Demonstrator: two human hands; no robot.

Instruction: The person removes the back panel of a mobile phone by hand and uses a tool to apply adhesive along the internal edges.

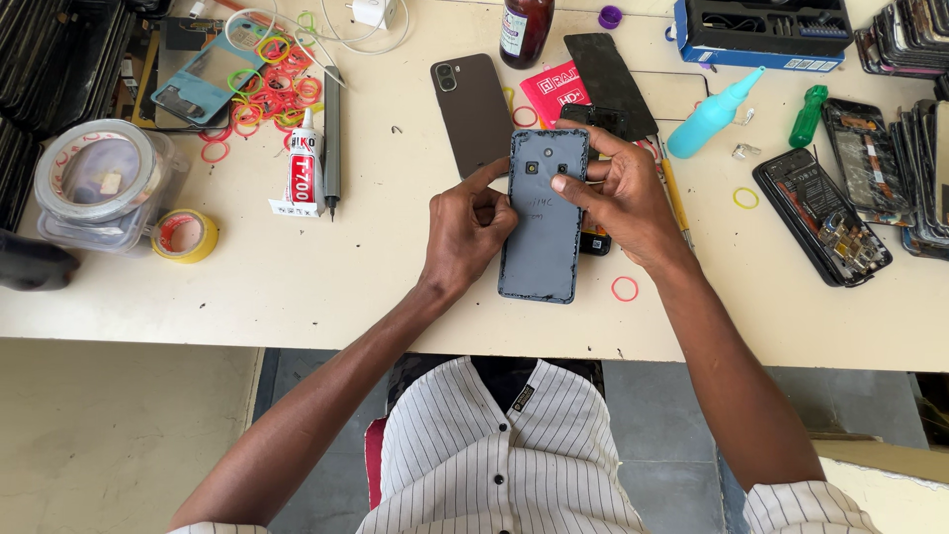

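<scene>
A dark blue-grey phone back cover (542,237) with camera holes lies lengthwise on the cream table (326,277). My left hand (467,222) grips its left edge, the index finger reaching toward the top corner. My right hand (618,193) holds its right edge, with the thumb pressing on the cover near the camera holes. A black phone body (595,240) peeks out under my right hand. A brown phone (473,111) lies face down just behind my left hand.
A glue tube (304,163), a black pen tool (331,133), tape rolls (185,235), coloured rubber bands (272,84), a teal squeeze bottle (710,117), a green screwdriver (807,116), an opened phone (822,216), a brown bottle (524,30), a blue tool case (761,30) and stacked phone parts (919,148) crowd the table.
</scene>
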